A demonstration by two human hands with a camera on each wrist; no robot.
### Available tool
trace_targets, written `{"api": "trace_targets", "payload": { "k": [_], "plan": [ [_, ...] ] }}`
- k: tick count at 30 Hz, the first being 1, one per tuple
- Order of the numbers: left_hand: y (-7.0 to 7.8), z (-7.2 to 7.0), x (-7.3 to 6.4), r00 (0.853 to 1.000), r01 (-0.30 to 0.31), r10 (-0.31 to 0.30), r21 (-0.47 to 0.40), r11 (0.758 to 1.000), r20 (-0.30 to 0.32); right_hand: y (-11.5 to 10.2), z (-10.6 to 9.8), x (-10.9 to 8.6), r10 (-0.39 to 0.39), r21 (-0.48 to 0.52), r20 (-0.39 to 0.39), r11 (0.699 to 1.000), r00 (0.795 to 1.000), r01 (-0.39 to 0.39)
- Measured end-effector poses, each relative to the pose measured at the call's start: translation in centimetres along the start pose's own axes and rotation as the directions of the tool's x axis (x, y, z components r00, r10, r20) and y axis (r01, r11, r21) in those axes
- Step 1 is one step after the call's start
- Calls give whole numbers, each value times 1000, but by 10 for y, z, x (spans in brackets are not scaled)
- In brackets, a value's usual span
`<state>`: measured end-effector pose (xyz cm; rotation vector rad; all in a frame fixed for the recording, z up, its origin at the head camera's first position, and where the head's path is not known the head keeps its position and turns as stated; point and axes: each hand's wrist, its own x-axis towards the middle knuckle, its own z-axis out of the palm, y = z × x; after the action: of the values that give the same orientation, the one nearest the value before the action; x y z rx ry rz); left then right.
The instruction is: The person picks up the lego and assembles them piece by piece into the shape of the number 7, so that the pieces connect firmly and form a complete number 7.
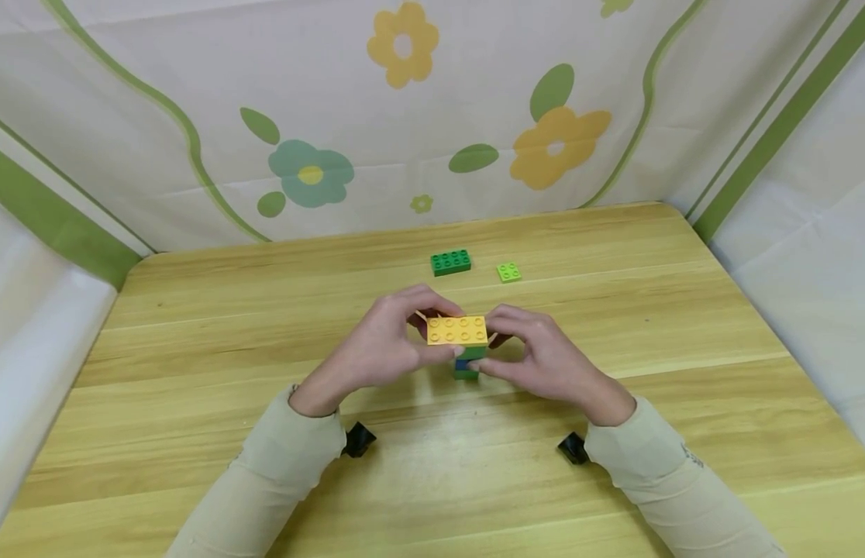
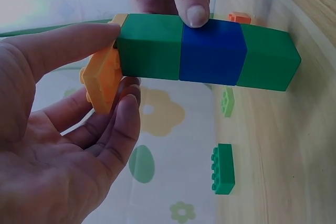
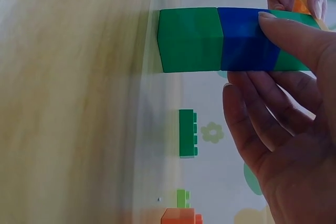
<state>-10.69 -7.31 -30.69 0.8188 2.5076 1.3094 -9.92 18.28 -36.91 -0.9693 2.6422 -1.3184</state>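
Between the hands stands an upright tower of a green block [image 2: 265,56], a blue block [image 2: 214,51] and another green block [image 2: 152,45]. A thin yellow studded brick [image 1: 456,330] sits at its top and overhangs to the left. My left hand [image 1: 387,341] pinches this yellow brick, thumb on the near side and fingers behind. My right hand [image 1: 544,353] grips the tower around the blue block, its thumb [image 3: 283,30] lying across the blue and upper green blocks. Whether the tower's base touches the table I cannot tell.
On the wooden table [image 1: 195,325] behind the hands lie a green studded brick [image 1: 450,262] and a small lime brick [image 1: 508,272]. An orange brick [image 3: 178,216] shows in the wrist views. A flower-patterned cloth [image 1: 230,62] hangs along the back edge.
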Motion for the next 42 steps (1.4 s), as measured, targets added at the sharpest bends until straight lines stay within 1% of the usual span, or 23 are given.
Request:
{"api": "trace_targets", "payload": {
  "k": [4, 10, 13, 16, 18, 22, 25, 28, 32, 35, 39, 42],
  "plan": [
    [0, 1, 1, 1000, -8, 8, -5, 1000, -4, 0, -2, 0, 4, -3, 7, 1000, 1000, -4],
    [0, 3, 1, 1000, -2, 2, -37, 999, -5, 0, -6, 0, 20, 4, 21, 1000, 1000, -20],
    [-2, 1, 3, 1000, 23, -23, -88, 996, 0, 0, -8, -1, 17, 9, 25, 1000, 1000, -17],
    [-5, -3, 10, 997, 69, -70, -132, 989, -7, 1, -11, -2, 3, 8, 24, 1000, 1000, -3],
    [-7, -5, 19, 992, 116, -121, -143, 983, -25, 1, -15, -3, -4, 8, 25, 1000, 1000, 4],
    [-17, -3, 46, 981, 171, -178, -98, 980, -76, 2, -22, -5, 8, -1, 33, 1000, 999, -8],
    [-29, 4, 66, 982, 168, -172, -54, 984, -82, 2, -28, -7, 35, -21, 40, 999, 999, -35],
    [-39, 15, 86, 983, 163, -164, -20, 986, -77, 1, -34, -9, 73, -52, 44, 996, 996, -70],
    [-46, 31, 110, 988, 143, -140, 45, 989, -67, 0, -40, -11, 122, -71, 58, 990, 991, -118],
    [-46, 42, 122, 989, 145, -142, 81, 986, -46, 2, -43, -13, 127, -67, 65, 990, 990, -123],
    [-46, 54, 132, 983, 184, -184, 112, 977, -10, 3, -46, -14, 115, -62, 69, 992, 991, -111],
    [-47, 60, 139, 980, 197, -199, 143, 970, 3, 3, -48, -15, 117, -60, 76, 992, 990, -113]
  ]
}}
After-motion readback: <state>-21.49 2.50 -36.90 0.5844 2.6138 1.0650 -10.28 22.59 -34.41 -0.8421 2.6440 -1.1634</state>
